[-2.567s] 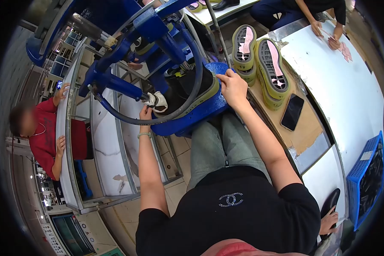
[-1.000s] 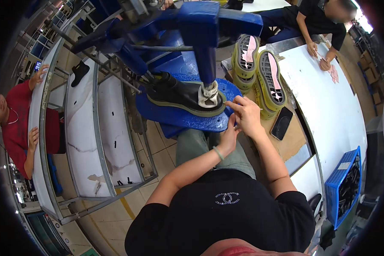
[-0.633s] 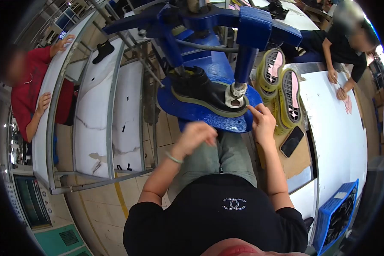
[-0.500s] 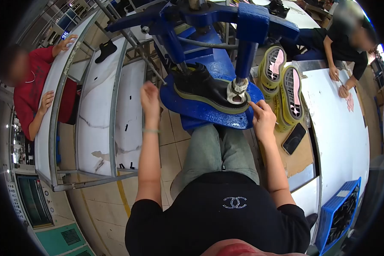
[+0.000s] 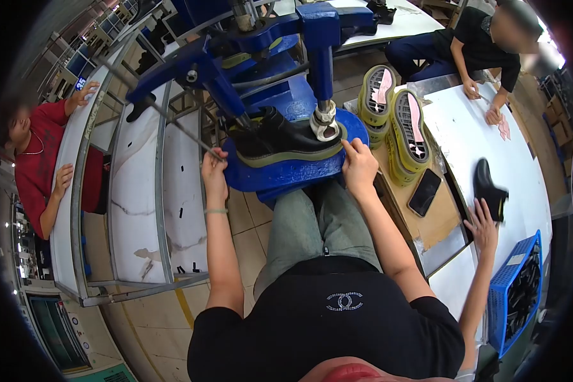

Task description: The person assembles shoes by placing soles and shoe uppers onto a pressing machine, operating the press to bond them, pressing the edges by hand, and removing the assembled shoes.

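A black ankle boot (image 5: 274, 141) with an olive sole sits upright on the blue plate (image 5: 286, 175) of a press. One blue press arm (image 5: 321, 70) ends in a white-wrapped pad (image 5: 325, 121) on the boot's toe; another comes down at its heel end. My left hand (image 5: 214, 175) is closed round the end of a metal lever (image 5: 194, 137), left of the plate. My right hand (image 5: 360, 167) is at the boot's toe with its fingers curled together by the sole edge. Whatever those fingers hold, if anything, is hidden.
Yellow shoe moulds (image 5: 409, 137) with pink pieces and a phone (image 5: 425, 192) lie on cardboard at right. Another person's hand (image 5: 484, 226) touches a black boot (image 5: 487, 188) beside a blue basket (image 5: 516, 299). A metal-framed rack (image 5: 162, 204) stands left; two people work nearby.
My left hand has gone from free in the air to the lever's end. My right hand stays at the toe. A black boot and another person's hand have appeared on the right table.
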`<control>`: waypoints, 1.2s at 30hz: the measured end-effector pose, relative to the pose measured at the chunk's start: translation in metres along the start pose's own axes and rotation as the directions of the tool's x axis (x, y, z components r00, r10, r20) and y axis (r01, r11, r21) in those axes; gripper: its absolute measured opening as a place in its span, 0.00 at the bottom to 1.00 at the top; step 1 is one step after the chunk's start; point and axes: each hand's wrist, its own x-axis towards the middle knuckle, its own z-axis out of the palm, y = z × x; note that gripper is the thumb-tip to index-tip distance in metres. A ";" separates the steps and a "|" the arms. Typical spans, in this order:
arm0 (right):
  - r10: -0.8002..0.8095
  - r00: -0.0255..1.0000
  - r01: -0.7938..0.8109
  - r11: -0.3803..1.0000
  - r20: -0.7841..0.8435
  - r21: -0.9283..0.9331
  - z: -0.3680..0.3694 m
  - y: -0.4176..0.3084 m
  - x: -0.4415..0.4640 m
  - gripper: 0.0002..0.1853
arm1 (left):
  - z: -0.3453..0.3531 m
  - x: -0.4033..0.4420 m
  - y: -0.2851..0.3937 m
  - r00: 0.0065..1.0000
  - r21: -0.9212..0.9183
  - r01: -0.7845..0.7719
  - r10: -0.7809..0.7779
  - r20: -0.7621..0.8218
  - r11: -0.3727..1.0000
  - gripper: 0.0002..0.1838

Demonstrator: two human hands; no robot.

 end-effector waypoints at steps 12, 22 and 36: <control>0.015 1.000 -0.018 0.985 0.019 0.170 0.039 -0.022 0.031 0.15 | 0.026 -0.153 0.042 0.983 0.185 0.083 -0.110 0.146 0.979 0.22; 0.003 0.989 -0.083 0.843 0.151 0.532 0.038 -0.040 0.019 0.10 | 0.067 -0.177 0.081 0.928 0.563 -0.040 -0.179 0.328 0.826 0.13; -0.221 0.934 0.053 0.861 0.279 0.505 -0.038 -0.017 -0.010 0.12 | 0.146 -0.166 0.042 0.692 0.522 -0.649 0.144 0.707 0.554 0.08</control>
